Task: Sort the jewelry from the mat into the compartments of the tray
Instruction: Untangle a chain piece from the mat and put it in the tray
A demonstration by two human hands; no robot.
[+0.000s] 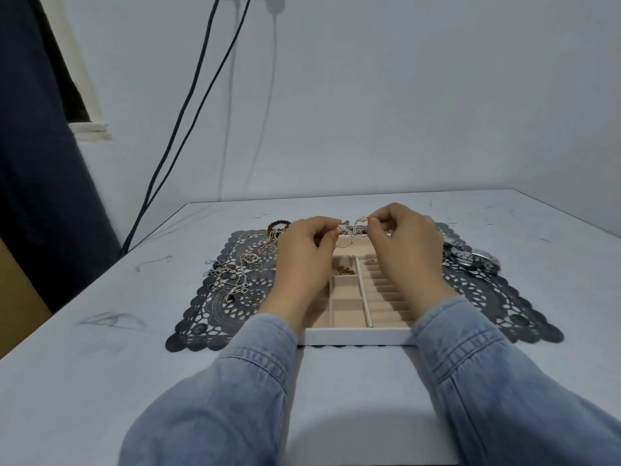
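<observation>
A white tray (356, 336) with pink compartments stands on a dark lace mat (221, 307). Above its far end, my left hand (304, 252) and my right hand (401, 243) each pinch one end of a thin pearl-and-silver bracelet (353, 225), which hangs between them. A gold piece (344, 270) lies in one left compartment of the tray. Silver chains and rings (235, 274) lie tangled on the mat's left side. At the back left of the mat is a dark beaded bracelet (279, 225). Metal watches (470, 257) rest on the mat's right side.
The mat lies on a pale table (100, 364) against a wall. Two dark cables (188, 112) hang down the wall at the left. A dark curtain (33, 163) hangs at the far left. My denim sleeves (487, 381) cover the near table.
</observation>
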